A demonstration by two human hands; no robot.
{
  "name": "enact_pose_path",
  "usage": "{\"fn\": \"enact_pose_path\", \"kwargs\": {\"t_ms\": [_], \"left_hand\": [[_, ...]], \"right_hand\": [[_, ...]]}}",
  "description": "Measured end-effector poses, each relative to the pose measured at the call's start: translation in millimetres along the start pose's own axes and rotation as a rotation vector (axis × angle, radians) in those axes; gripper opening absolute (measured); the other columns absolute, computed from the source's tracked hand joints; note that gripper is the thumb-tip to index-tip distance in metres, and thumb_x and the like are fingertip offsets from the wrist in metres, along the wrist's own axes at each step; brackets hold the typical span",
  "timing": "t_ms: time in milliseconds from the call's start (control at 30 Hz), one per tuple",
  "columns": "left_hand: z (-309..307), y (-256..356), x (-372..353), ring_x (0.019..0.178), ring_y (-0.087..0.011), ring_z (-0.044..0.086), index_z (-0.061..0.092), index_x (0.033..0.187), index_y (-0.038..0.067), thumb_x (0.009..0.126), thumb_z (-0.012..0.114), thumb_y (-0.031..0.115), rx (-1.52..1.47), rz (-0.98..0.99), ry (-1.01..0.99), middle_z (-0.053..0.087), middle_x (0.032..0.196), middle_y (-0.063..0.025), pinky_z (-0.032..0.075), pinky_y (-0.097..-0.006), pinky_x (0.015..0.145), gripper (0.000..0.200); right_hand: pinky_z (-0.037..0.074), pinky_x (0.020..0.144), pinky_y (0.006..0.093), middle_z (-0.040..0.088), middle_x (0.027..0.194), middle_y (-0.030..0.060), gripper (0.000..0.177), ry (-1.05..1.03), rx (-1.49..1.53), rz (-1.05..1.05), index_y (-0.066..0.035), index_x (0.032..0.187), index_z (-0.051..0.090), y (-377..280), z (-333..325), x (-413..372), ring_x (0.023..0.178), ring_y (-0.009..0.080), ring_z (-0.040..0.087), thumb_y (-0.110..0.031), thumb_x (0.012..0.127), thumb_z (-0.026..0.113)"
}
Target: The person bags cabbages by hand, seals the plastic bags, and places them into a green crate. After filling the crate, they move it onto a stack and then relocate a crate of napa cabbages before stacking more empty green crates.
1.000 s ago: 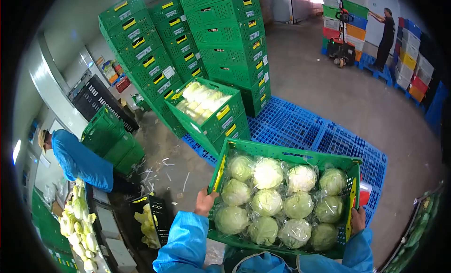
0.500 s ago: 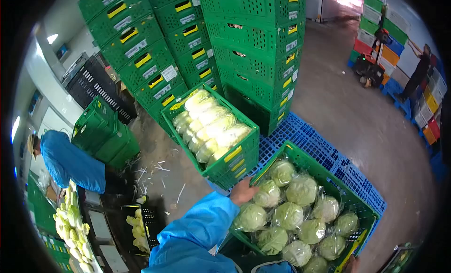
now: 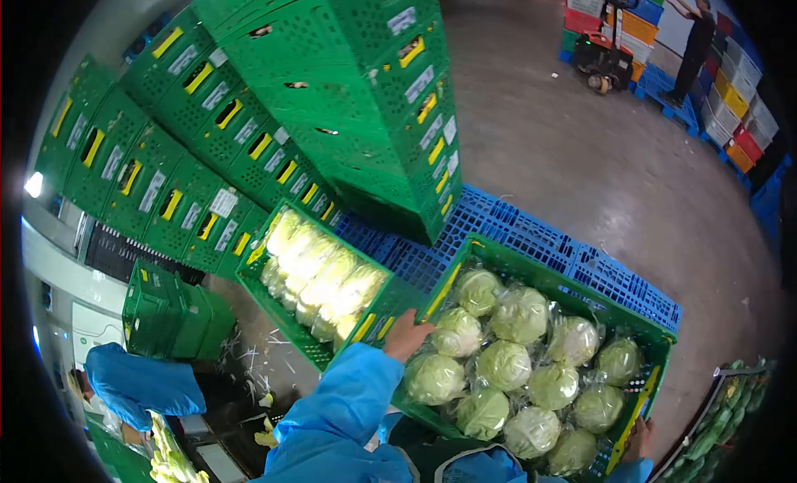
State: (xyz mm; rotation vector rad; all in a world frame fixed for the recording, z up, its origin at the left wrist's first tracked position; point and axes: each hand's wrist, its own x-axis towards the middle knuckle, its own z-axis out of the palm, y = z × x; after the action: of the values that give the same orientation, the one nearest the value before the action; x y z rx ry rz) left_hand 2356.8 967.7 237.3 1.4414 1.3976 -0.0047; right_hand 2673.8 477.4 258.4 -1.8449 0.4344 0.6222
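Observation:
A green plastic crate [image 3: 531, 273] full of round, plastic-wrapped cabbages [image 3: 504, 365] is in front of me. My left hand [image 3: 407, 335] closes over its left end near the yellow handle. At the opposite end, my right hand [image 3: 639, 440] grips beside the other yellow handle; part of that hand is hidden by the rim. Just past my left hand stands another green crate [image 3: 281, 323], holding long, pale napa cabbages [image 3: 320, 275] in bright light. The crate's underside cannot be seen.
Tall stacks of green crates [image 3: 332, 93] rise behind a blue pallet [image 3: 531, 234]. A person in blue [image 3: 145, 383] bends at the left. Farther off, another person [image 3: 696, 47] stands near a pallet jack [image 3: 604, 59]. Long green vegetables [image 3: 726, 416] lie in a container at lower right.
My view has turned, so the stacks appear farther left. The crate of round cabbages sits slightly higher in view, both hands still at its ends. More of my right hand shows.

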Motion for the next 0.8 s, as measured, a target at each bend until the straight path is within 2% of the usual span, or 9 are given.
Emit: {"fn": "enact_pose_path", "kwargs": {"t_ms": [67, 167, 267, 300, 333, 400, 600, 733, 800], "left_hand": [[18, 8, 24, 0.112, -0.0295, 0.044, 0.045, 0.122, -0.002, 0.074, 0.064, 0.025, 0.040, -0.002, 0.154, 0.044, 0.123, -0.0187, 0.036, -0.0388, 0.091, 0.058], [26, 29, 54, 0.117, -0.0338, 0.043, 0.040, 0.126, -0.004, 0.069, 0.063, 0.028, 0.072, 0.000, 0.123, 0.047, 0.122, -0.0252, 0.035, -0.0364, 0.094, 0.070], [44, 77, 43, 0.117, -0.0290, 0.041, 0.041, 0.125, -0.004, 0.070, 0.064, 0.020, -0.003, -0.049, 0.266, 0.042, 0.127, -0.0203, 0.035, -0.0342, 0.094, 0.065], [48, 101, 38, 0.088, -0.0229, 0.052, 0.054, 0.105, -0.002, 0.071, 0.064, 0.020, -0.041, -0.020, 0.252, 0.055, 0.096, -0.0141, 0.041, -0.0350, 0.075, 0.042], [55, 107, 48, 0.088, -0.0229, 0.052, 0.054, 0.105, -0.002, 0.071, 0.064, 0.020, -0.030, -0.020, 0.234, 0.055, 0.096, -0.0141, 0.041, -0.0350, 0.075, 0.042], [66, 110, 76, 0.069, -0.0165, 0.047, 0.055, 0.088, 0.002, 0.071, 0.063, 0.018, -0.132, -0.009, 0.158, 0.052, 0.075, -0.0066, 0.038, -0.0334, 0.062, 0.025], [125, 88, 207, 0.075, -0.0171, 0.051, 0.055, 0.088, 0.002, 0.070, 0.061, 0.017, -0.103, 0.004, 0.092, 0.055, 0.081, -0.0077, 0.040, -0.0324, 0.063, 0.024], [192, 47, 343, 0.081, -0.0226, 0.053, 0.055, 0.097, -0.003, 0.066, 0.064, 0.022, 0.024, 0.058, 0.144, 0.058, 0.088, -0.0119, 0.042, -0.0363, 0.068, 0.041], [220, 29, 411, 0.084, -0.0252, 0.055, 0.056, 0.096, -0.006, 0.064, 0.064, 0.023, 0.094, -0.023, -0.035, 0.058, 0.089, -0.0157, 0.043, -0.0373, 0.070, 0.044]], "right_hand": [[0.024, 0.033, 0.0216, 0.036, 0.057, -0.0053, 0.009, 0.030, -0.089, 0.036, -0.015, 0.084, 0.042, -26, 19, 36, 0.039, 0.0051, 0.031, -0.021, 0.087, 0.049], [0.021, 0.034, 0.0256, 0.036, 0.057, -0.0036, 0.006, -0.090, -0.067, -0.134, -0.011, 0.083, 0.046, -36, 29, 111, 0.039, 0.0064, 0.029, -0.016, 0.085, 0.048], [0.025, 0.034, 0.0232, 0.036, 0.055, -0.0051, 0.010, -0.095, -0.178, -0.019, -0.014, 0.080, 0.042, -96, 57, 110, 0.039, 0.0057, 0.032, -0.019, 0.086, 0.049], [0.025, 0.033, 0.0233, 0.036, 0.054, -0.0052, 0.010, -0.116, -0.178, -0.026, -0.014, 0.080, 0.042, -101, 57, 123, 0.038, 0.0058, 0.031, -0.018, 0.086, 0.048], [0.025, 0.033, 0.0235, 0.035, 0.054, -0.0052, 0.009, -0.138, -0.182, -0.036, -0.014, 0.080, 0.042, -101, 59, 140, 0.038, 0.0058, 0.031, -0.018, 0.085, 0.048], [0.025, 0.035, 0.0235, 0.037, 0.056, -0.0035, 0.009, -0.116, -0.151, -0.040, -0.011, 0.080, 0.044, -100, 60, 170, 0.041, 0.0068, 0.034, -0.017, 0.083, 0.050], [0.032, 0.036, 0.0272, 0.041, 0.058, 0.0016, 0.006, -0.024, -0.143, 0.081, -0.006, 0.080, 0.046, -72, 81, 264, 0.041, 0.0119, 0.037, -0.012, 0.081, 0.050], [0.033, 0.032, 0.0297, 0.045, 0.057, 0.0043, 0.010, -0.016, -0.140, 0.142, -0.006, 0.076, 0.047, -19, 103, 355, 0.040, 0.0160, 0.042, -0.013, 0.082, 0.050], [0.035, 0.034, 0.0315, 0.045, 0.057, 0.0050, 0.011, 0.011, -0.141, 0.235, -0.005, 0.078, 0.049, 17, 118, 401, 0.041, 0.0183, 0.044, -0.015, 0.081, 0.050]]}}
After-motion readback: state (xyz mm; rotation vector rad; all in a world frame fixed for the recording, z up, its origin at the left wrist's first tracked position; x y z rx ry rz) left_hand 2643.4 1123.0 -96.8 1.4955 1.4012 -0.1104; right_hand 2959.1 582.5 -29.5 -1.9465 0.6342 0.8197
